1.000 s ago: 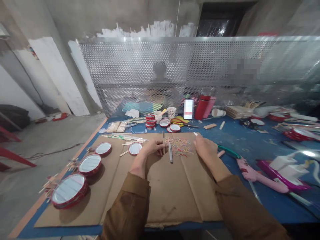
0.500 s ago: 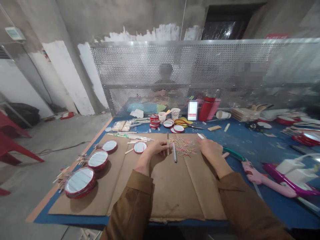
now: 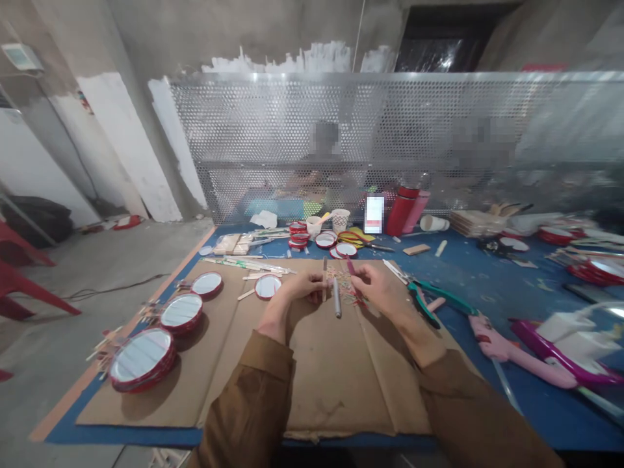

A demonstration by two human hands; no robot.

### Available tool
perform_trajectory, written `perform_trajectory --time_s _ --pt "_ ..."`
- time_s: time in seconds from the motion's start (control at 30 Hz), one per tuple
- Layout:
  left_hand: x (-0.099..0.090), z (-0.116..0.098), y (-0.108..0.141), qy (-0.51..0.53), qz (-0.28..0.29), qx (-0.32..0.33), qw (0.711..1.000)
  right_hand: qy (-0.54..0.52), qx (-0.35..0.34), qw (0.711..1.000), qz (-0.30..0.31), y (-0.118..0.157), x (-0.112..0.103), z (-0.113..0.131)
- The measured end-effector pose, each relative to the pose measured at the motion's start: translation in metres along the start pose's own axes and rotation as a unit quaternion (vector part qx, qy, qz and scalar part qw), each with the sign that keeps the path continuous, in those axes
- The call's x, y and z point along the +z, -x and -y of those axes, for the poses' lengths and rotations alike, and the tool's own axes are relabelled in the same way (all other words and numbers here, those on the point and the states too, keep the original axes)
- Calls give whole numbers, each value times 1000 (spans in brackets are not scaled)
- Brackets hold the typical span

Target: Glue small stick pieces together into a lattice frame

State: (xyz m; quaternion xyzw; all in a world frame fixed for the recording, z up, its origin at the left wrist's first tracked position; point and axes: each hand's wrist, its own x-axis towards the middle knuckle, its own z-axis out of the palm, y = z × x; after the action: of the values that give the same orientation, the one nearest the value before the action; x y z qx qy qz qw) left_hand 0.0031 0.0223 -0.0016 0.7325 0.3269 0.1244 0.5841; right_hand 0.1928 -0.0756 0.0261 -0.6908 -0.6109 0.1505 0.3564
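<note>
My left hand pinches a flat wooden stick that stands upright at its fingertips. A silver-grey pen-like rod sits just right of those fingertips; whether they also grip it I cannot tell. My right hand is closed on a dark red pen-like stick, close to the left hand. Beneath and between the hands, several small coloured rubber bands lie scattered on the cardboard sheet. Green-handled pliers and a white pen-like piece lie right of my right hand.
Red-rimmed white discs, including a large one, stand along the left with sticks beside them. A pink glue gun and a purple power strip lie right. Cups, a phone and a red bottle stand before the perforated metal screen.
My right hand has moved left from beside the pliers toward my left hand, bringing the dark red stick. The pliers and white piece now show more fully. The view has shifted slightly.
</note>
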Motion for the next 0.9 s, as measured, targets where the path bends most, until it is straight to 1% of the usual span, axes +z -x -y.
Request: perform_trajectory --time_s 0.03,0.1,0.17,0.27,0.37,0.43,0.47,0.53,0.6,0.67,0.73,0.8,0.9 --pt "-1 0 -1 0 2 -3 1000 -58 9 998 6 1 4 2" --pt "-2 1 -3 1 9 -11 1000 -170 29 984 46 3 12 4" --pt "-4 1 -4 8 26 -11 1000 -242 27 968 67 3 20 6" --pt "-4 0 -4 24 41 -6 999 -303 -8 950 73 3 30 10" --pt "-5 -1 -3 19 44 -13 999 -310 -33 948 70 4 33 14" --pt "-5 0 -4 11 42 -14 999 -265 -51 960 74 5 31 15" --pt "-6 0 -4 8 41 -14 999 -222 -61 970 76 6 28 15" --pt "-6 2 -5 2 39 -15 999 -99 -75 989 74 8 21 15" --pt "-7 3 -6 -9 34 -24 999 50 -61 995 55 11 13 14" --pt "-7 4 -7 -16 29 -31 999 191 -27 980 45 14 6 15" --pt "-7 4 -7 -17 30 -34 999 294 6 955 46 17 -2 16" --pt "-7 3 -7 -16 31 -36 999 358 37 932 42 19 -15 16" --pt "-5 1 -5 -14 31 -35 999 422 129 897 24 22 -49 7"
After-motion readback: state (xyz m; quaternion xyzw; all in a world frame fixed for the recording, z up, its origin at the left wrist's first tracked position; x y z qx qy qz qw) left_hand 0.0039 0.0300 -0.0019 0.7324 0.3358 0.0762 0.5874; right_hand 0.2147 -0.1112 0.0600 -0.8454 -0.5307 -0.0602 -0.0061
